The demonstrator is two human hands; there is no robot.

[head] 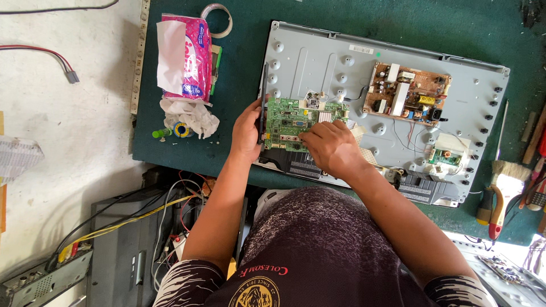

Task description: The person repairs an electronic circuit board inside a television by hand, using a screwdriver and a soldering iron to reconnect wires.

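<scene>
Green board (296, 122): lies on the grey metal panel (318, 62), at its near left part, by the panel's left edge.
Left hand (248, 132): grips the board's left edge, thumb on top, fingers wrapped under; a thin dark strip (263, 102) stands along that edge, against the hand.
Right hand (330, 148): rests palm-down on the board's near right corner, fingers curled, fingertips pressing on the board; whether it pinches anything I cannot tell.
Hands: apart, 1 at each end of the board.
Panel: lies flat on a dark green mat (239, 34); a brown board (406, 94) sits at its upper right, a small green one (446, 154) lower right, thin wires between them.
Mat: also holds a pink tissue pack (185, 57) with crumpled tissue, a tape roll (219, 17) at the far edge, and on the right a brush (509, 173) and a red-handled tool (496, 213).
Room: pale concrete floor (68, 131) to the left; below the mat, a tangle of cables (165, 219) and a grey box (45, 276).
</scene>
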